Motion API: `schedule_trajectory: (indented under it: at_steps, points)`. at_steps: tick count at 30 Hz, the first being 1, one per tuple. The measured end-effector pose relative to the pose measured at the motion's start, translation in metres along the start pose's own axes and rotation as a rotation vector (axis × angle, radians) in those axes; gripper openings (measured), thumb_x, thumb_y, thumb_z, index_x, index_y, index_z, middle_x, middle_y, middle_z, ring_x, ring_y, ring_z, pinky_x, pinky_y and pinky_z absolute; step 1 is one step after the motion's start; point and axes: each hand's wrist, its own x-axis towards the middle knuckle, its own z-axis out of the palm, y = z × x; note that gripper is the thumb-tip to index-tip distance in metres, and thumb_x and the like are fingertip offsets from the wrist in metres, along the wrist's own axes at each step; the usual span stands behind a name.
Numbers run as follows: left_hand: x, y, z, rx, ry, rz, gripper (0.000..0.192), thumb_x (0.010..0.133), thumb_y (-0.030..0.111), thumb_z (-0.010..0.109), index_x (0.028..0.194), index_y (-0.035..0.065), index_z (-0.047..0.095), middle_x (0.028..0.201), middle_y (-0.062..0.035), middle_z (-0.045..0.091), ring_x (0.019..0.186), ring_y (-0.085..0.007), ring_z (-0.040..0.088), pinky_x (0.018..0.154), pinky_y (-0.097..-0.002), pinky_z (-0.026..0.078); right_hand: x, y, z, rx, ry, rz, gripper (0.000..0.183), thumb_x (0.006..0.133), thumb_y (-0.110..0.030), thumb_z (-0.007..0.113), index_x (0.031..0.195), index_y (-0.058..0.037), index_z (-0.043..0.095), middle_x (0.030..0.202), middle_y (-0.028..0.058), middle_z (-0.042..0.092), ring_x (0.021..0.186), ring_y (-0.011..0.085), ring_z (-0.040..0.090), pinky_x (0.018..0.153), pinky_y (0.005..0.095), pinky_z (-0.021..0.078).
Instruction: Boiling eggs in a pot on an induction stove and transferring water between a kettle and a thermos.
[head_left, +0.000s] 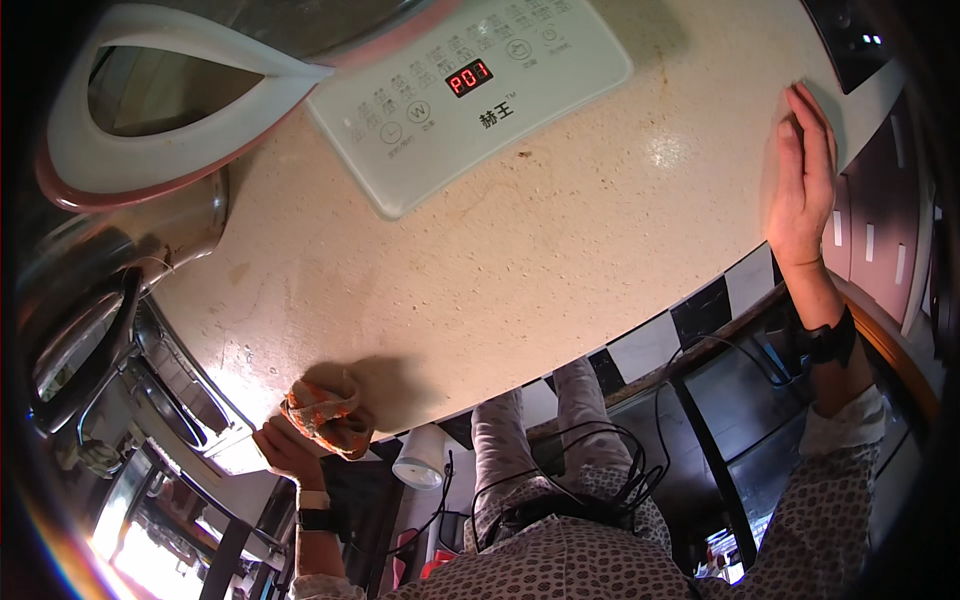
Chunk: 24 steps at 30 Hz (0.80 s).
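At the lower left, my left hand (289, 450) holds a bunched beige and orange cloth (322, 412) at the front edge of the speckled beige countertop (480, 262). My right hand (804, 180) rests on its side near the right end of the countertop, fingers extended and holding nothing. A white control panel (465, 112) of a kitchen appliance, with a lit red display, is at the top centre. Beside it at the upper left is a large white looped handle (176, 169) with a pink rim.
Below the handle stands a metal vessel (187, 217). A sink (176, 390) lies to the left. At the top right is a black glossy panel (847, 37), with pink cabinet fronts (881, 210) below it. Black cables (637, 465) hang before my body, and a white cup-shaped object (420, 457) is beneath the counter edge.
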Motion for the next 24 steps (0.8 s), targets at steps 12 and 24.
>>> schedule_trajectory:
  at_steps: [12, 24]
  points:
    - [0.002, -0.001, 0.000, -0.008, 0.005, -0.011, 0.032, 0.106, 0.026, 0.045, 0.086, 0.0013, 0.050, 0.077, -0.0097, 0.048, 0.071, -0.0225, 0.046, 0.070, -0.0364, 0.044, 0.000, -0.003, 0.002, 0.004, 0.000, 0.018, 0.034, 0.104, -0.021, 0.048, 0.133, -0.0056, 0.058, 0.135, 0.0101, 0.054, 0.125, 0.0244, 0.051, 0.107, 0.0350, 0.0414]
    - [0.001, 0.001, -0.001, -0.013, -0.020, 0.039, 0.032, 0.106, 0.026, 0.044, 0.086, 0.0018, 0.049, 0.076, -0.0072, 0.046, 0.071, -0.0191, 0.044, 0.069, -0.0340, 0.043, 0.000, -0.004, 0.001, 0.031, -0.001, 0.045, 0.034, 0.104, -0.021, 0.048, 0.133, -0.0054, 0.058, 0.136, 0.0097, 0.052, 0.126, 0.0234, 0.050, 0.107, 0.0345, 0.0408]
